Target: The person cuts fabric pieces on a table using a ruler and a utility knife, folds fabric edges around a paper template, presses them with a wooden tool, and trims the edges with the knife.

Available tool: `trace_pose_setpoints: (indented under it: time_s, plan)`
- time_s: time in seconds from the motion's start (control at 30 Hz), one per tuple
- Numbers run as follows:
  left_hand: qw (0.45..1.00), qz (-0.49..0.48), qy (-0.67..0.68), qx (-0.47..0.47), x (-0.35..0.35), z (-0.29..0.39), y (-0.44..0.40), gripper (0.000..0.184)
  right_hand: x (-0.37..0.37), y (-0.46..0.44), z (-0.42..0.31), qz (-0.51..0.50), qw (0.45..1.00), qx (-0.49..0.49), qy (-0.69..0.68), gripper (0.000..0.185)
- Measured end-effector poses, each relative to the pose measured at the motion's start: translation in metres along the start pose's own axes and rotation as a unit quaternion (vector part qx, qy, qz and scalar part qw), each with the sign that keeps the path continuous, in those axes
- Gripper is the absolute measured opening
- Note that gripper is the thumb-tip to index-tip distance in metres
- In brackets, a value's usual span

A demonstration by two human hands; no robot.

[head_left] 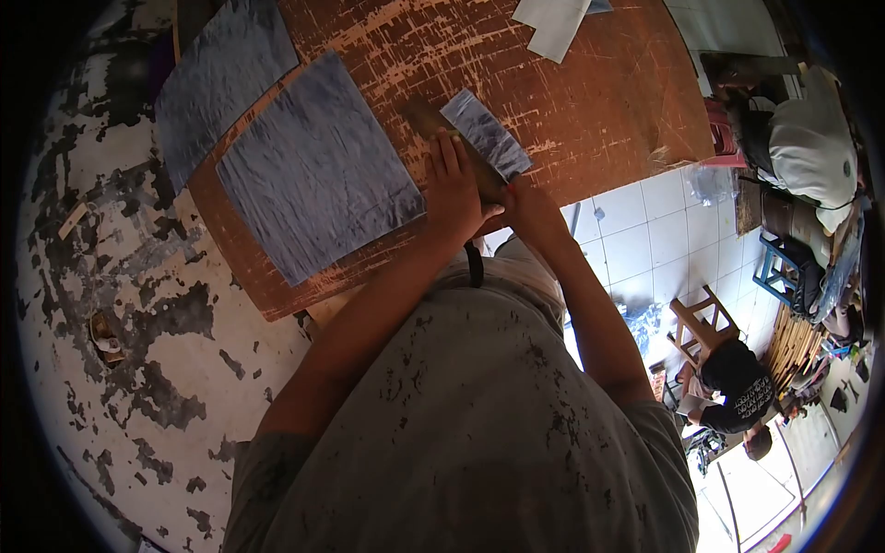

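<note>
On the scratched brown table (618, 101), my left hand (452, 189) presses down on a dark, flat bar (426, 117) with its fingers stretched out and thumb apart. Close to its right, my right hand (532, 214) is closed at the bar's near end, by the corner of a small grey marbled strip (487, 134). What its fingers hold is too small to make out. The strip lies along the bar's right side. A large grey streaked sheet (318, 170) lies flat to the left of my left hand.
Another grey sheet (226, 88) lies at the table's far left, and pale pieces (556, 26) lie at its far edge. To the right are a person in a white shirt (811, 138), a blue stool (777, 272), a wooden stool (702, 323) and a seated person in black (737, 382).
</note>
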State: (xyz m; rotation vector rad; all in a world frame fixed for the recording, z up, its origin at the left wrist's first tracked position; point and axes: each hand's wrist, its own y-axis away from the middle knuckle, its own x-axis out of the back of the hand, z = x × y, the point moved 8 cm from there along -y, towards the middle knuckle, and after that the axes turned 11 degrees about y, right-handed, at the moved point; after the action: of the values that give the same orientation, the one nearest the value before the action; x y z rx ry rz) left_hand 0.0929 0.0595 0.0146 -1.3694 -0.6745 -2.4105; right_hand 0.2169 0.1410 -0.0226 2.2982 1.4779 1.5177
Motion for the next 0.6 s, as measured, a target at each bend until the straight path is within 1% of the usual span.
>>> trace_pose_setpoints:
  time_s: [0.23, 0.3, 0.43, 0.5, 0.53, 0.6]
  plan:
    - [1.000, -0.008, -0.006, 0.005, -0.003, -0.001, -0.001, 0.145, 0.004, -0.003, -0.003, -0.027, 0.999, -0.015, 0.008, 0.034]
    - [1.000, -0.013, -0.010, 0.008, -0.002, -0.001, -0.002, 0.145, 0.000, -0.003, -0.005, -0.063, 0.997, -0.010, 0.035, 0.035]
    - [1.000, -0.013, -0.027, 0.008, -0.006, -0.003, -0.002, 0.144, 0.006, -0.003, -0.019, -0.072, 0.995, -0.025, 0.065, 0.032]
    - [0.999, -0.005, -0.038, 0.005, -0.005, -0.002, -0.002, 0.144, 0.012, -0.004, -0.028, -0.102, 0.986, -0.029, 0.128, 0.026]
    - [0.999, -0.018, -0.033, 0.012, -0.004, -0.001, -0.002, 0.144, 0.008, -0.005, -0.022, -0.103, 0.986, -0.029, 0.129, 0.026]
    - [0.999, -0.026, -0.030, 0.021, -0.001, -0.002, -0.003, 0.144, -0.009, -0.010, -0.019, -0.137, 0.961, 0.050, 0.236, 0.023]
